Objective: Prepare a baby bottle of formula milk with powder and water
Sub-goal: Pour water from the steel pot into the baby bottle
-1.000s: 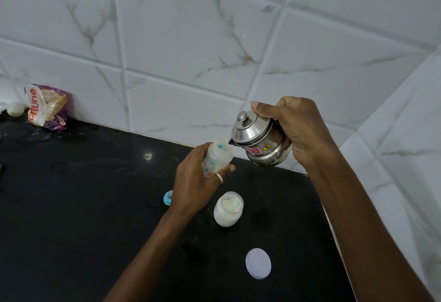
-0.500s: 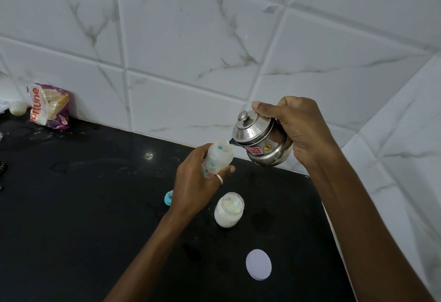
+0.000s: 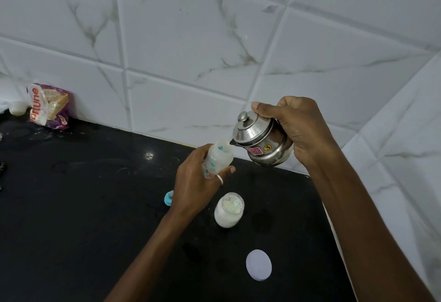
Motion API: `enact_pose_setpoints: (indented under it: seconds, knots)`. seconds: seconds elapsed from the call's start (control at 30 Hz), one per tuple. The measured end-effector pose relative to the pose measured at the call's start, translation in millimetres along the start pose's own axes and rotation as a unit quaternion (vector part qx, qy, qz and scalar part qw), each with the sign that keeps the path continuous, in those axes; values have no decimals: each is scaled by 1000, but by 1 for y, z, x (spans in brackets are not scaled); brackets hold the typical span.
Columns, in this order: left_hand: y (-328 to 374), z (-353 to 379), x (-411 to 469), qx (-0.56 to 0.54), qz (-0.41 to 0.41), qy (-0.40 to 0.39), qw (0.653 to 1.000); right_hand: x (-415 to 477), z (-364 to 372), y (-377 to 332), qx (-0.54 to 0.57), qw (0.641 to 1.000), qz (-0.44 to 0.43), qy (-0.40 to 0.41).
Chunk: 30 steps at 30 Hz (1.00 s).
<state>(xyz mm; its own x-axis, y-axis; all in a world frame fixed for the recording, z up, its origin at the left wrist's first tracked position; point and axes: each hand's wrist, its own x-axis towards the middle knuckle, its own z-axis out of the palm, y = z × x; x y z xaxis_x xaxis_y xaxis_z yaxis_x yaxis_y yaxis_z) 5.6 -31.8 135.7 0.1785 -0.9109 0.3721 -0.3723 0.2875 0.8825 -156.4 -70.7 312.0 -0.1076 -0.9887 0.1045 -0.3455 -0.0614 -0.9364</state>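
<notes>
My left hand [image 3: 194,186] grips an open, clear baby bottle [image 3: 218,158] with teal marks, held above the black counter [image 3: 83,206]. My right hand [image 3: 298,127] holds a small steel pot [image 3: 262,142] with a knobbed lid, my thumb resting on the lid. The pot is tilted left, its spout touching the bottle's open mouth. On the counter below stands an open glass jar of white powder [image 3: 229,210]. The jar's white lid [image 3: 259,264] lies flat nearer to me. A blue bottle cap [image 3: 168,198] peeks out from behind my left hand.
A crumpled food packet [image 3: 47,106] leans on the tiled wall [image 3: 191,51] at the far left, with a small white object [image 3: 18,108] beside it. The counter ends at a tiled side wall [image 3: 405,158] on the right.
Both hands keep the same hold, with the pot's spout staying at the bottle's mouth. The view has shifted slightly; nothing else has moved.
</notes>
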Motion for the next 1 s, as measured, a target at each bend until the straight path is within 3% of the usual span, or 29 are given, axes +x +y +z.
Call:
enact_pose_setpoints:
  seconds: [1.0]
  knots:
    - [1, -1, -2, 0, 3, 1, 1000, 1, 0, -4, -24, 1000, -10, -5]
